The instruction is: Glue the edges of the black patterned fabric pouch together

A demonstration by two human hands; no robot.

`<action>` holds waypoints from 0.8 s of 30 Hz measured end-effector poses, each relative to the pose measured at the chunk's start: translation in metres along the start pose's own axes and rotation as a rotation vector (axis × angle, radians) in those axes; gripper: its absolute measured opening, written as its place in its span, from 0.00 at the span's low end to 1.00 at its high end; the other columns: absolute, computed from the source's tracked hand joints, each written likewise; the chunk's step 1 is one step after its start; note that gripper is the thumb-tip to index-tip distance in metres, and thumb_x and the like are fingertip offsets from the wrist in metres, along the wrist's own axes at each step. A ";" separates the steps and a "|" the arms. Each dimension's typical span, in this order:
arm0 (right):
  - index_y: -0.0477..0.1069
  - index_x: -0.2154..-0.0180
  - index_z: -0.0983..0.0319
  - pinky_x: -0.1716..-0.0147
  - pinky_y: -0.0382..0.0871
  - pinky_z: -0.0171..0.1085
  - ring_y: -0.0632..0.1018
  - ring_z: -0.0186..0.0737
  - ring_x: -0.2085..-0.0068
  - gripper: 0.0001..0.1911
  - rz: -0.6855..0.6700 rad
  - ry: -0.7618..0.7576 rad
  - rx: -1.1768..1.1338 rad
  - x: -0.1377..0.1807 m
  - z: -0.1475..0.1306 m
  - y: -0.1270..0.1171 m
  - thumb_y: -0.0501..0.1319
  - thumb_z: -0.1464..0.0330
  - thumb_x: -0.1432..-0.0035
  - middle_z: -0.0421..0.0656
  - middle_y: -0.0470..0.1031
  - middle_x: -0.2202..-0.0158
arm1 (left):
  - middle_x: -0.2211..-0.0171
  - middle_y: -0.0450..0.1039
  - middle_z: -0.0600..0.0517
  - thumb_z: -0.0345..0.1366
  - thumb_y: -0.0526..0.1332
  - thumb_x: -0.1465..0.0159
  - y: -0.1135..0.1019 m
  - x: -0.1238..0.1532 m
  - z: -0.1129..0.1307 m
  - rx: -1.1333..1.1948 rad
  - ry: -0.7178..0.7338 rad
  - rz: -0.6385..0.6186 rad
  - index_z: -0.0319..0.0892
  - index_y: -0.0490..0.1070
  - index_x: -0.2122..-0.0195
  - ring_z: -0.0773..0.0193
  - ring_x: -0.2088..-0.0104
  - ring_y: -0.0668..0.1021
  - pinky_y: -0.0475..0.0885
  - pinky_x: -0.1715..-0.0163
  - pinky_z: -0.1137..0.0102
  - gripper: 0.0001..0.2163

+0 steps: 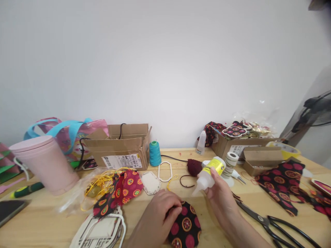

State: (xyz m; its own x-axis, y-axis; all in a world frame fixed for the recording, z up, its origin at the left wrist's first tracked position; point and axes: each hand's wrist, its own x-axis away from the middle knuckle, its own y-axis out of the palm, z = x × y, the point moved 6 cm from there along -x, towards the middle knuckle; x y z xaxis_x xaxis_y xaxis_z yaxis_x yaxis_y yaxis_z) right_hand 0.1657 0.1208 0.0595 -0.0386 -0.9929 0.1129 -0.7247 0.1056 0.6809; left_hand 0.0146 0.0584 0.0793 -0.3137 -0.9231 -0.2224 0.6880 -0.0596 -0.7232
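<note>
My right hand (219,193) is wrapped round a squeeze glue bottle (207,175) with a yellow label. The bottle is tilted, and its clear nozzle points down and left. Below the nozzle is a rounded piece of black fabric (186,224) with magenta dots and orange-ringed flowers. My left hand (161,215) pinches the upper left edge of that piece with curled fingers, which hide part of it. Black-handled scissors (266,220) lie to the right of my right hand.
Left of my hands lie pale frame-shaped cutouts (100,230), red and black fabric (130,182) and yellow cord (103,181). Behind stand a cardboard box (121,148), a turquoise thread spool (155,154) and a pink tumbler (46,165). A fuller box (222,144) is at right.
</note>
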 end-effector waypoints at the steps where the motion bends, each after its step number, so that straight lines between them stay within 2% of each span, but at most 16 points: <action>1: 0.70 0.70 0.61 0.78 0.69 0.30 0.74 0.35 0.74 0.13 0.001 0.013 -0.020 0.001 0.000 0.001 0.67 0.64 0.59 0.37 0.74 0.74 | 0.65 0.73 0.51 0.34 0.52 0.38 0.002 -0.001 0.000 -0.020 0.029 -0.004 0.42 0.70 0.70 0.64 0.62 0.72 0.64 0.59 0.68 0.08; 5: 0.69 0.68 0.61 0.80 0.67 0.28 0.73 0.33 0.73 0.14 -0.025 0.035 -0.030 0.004 0.000 0.005 0.67 0.63 0.59 0.36 0.74 0.73 | 0.62 0.73 0.49 0.34 0.53 0.39 0.010 -0.006 -0.003 -0.158 0.083 -0.006 0.44 0.74 0.66 0.61 0.60 0.72 0.66 0.59 0.64 0.10; 11: 0.67 0.67 0.60 0.79 0.67 0.30 0.74 0.35 0.72 0.13 -0.041 0.029 -0.036 0.003 0.000 0.005 0.65 0.62 0.55 0.35 0.73 0.73 | 0.61 0.73 0.47 0.33 0.52 0.39 0.018 -0.009 -0.003 -0.304 0.152 -0.015 0.45 0.75 0.65 0.59 0.60 0.72 0.68 0.60 0.62 0.11; 19: 0.67 0.68 0.60 0.76 0.69 0.32 0.74 0.36 0.71 0.13 -0.040 0.026 -0.038 0.002 0.000 0.004 0.65 0.62 0.55 0.36 0.73 0.73 | 0.56 0.71 0.47 0.33 0.48 0.37 0.012 -0.005 -0.005 -0.285 0.122 -0.044 0.45 0.71 0.57 0.60 0.55 0.71 0.68 0.54 0.63 0.13; 24: 0.68 0.67 0.61 0.74 0.70 0.33 0.72 0.35 0.73 0.13 -0.032 0.039 -0.069 0.003 -0.003 0.005 0.65 0.63 0.54 0.36 0.71 0.74 | 0.50 0.68 0.47 0.39 0.47 0.37 0.010 0.002 -0.011 -0.392 0.071 -0.102 0.49 0.68 0.53 0.56 0.48 0.67 0.62 0.48 0.53 0.15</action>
State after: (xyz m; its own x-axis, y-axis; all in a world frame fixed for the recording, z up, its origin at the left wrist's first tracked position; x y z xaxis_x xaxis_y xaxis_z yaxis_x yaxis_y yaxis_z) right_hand 0.1636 0.1186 0.0652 0.0116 -0.9929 0.1180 -0.6760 0.0792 0.7326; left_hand 0.0132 0.0601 0.0644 -0.4214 -0.8906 -0.1709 0.3535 0.0122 -0.9353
